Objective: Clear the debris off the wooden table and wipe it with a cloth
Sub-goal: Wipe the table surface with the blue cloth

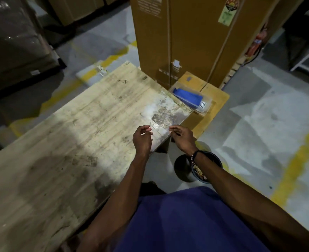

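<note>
- blue cloth (188, 96), packaged, lies on a cardboard box (217, 99) past the wooden surface (62, 142), beyond the right hand (183, 138)
- left hand (142, 140) and right hand hover, fingers loosely curled, holding nothing

A tall brown cardboard box (186, 37) stands on the grey floor (270, 110), which is marked with worn yellow lines (295, 160). A lower cardboard box (215, 99) just in front of it carries a clear plastic packet (191, 99) with something blue inside. A red fire extinguisher (257, 40) stands behind to the right. A dark round bucket (184, 168) sits on the floor.
</note>
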Available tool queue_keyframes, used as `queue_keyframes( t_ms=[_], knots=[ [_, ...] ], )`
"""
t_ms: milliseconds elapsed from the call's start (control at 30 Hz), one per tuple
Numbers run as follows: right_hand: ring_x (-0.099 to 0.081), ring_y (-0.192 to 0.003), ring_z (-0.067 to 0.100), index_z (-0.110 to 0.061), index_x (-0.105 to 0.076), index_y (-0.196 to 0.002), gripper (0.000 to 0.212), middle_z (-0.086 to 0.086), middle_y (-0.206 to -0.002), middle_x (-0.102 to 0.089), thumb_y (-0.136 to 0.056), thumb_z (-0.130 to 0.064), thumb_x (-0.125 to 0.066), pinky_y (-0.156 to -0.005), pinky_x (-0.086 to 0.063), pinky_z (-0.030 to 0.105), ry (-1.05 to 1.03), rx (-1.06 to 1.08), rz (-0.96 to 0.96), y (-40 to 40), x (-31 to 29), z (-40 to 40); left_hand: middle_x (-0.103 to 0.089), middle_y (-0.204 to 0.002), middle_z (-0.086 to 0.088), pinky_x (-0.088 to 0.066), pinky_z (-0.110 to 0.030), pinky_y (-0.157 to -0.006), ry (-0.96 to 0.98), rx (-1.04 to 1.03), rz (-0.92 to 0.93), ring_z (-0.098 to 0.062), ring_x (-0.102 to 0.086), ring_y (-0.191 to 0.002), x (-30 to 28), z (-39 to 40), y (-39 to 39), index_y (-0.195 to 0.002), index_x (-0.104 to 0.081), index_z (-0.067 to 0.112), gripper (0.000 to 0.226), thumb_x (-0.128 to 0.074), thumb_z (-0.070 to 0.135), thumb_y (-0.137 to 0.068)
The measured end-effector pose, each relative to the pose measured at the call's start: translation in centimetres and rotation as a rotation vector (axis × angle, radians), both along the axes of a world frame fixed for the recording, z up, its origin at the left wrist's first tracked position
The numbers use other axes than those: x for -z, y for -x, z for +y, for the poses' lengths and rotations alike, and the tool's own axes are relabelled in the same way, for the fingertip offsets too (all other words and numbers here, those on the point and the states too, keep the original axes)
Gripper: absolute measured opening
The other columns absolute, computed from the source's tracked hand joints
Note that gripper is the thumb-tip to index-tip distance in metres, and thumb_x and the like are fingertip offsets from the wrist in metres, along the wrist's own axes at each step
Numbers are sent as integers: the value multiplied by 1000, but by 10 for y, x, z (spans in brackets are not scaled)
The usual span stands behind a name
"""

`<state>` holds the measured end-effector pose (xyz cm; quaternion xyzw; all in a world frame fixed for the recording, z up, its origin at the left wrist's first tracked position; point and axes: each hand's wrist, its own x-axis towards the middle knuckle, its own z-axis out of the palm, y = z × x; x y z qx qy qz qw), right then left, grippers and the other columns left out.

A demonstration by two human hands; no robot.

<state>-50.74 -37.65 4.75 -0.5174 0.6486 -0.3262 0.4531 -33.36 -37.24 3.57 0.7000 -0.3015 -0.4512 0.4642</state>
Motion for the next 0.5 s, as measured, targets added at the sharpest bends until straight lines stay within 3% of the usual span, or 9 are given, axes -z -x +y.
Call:
queue_keyframes(
  t_ms=[100,200,333,400,500],
  knots=[
    [-70,-108,19,0,-74,-120,22,13,-118,-76,-100,0,-65,-87,-49,7,-3,18,6,-1,-1,-11,-74,-100,-7,-54,-27,-61,-5,20,-3,6,-67,-65,4,-10,-5,-111,-71,5,27,-52,-6,-95],
    [-69,-109,17,-1,-74,-121,22,13,-120,-75,-101,-2,-64,-98,-52,20,-2,27,38,7,-2,-23,-75,-102,-10,-57,-35,-68,-14,60,-13,3,-69,-67,10,-27,-6,-110,-72,7,22,-56,-1,-96],
    [-70,-107,19,-1,-75,-119,21,13,-118,-76,-100,-2,-65,-86,-47,4,-4,64,103,26,-6,-45,-77,-101,-6,-62,-50,-85,-30,151,-52,-22,-75,-86,13,-57,-3,-99,-73,26,13,-65,28,-89],
    [-71,-109,21,-1,-76,-118,21,14,-119,-77,-100,-1,-65,-94,-52,14,-9,99,123,37,-8,-57,-77,-101,-3,-62,-51,-87,-26,202,-77,-24,-75,-90,10,-73,3,-99,-72,28,17,-63,32,-85],
    [-71,-115,29,0,-75,-118,22,16,-121,-76,-100,-1,-63,-105,-54,36,-4,156,143,56,-10,-82,-75,-100,-2,-61,-47,-84,-16,258,-99,-22,-72,-83,3,-104,15,-104,-72,19,13,-67,17,-92]
  ],
)
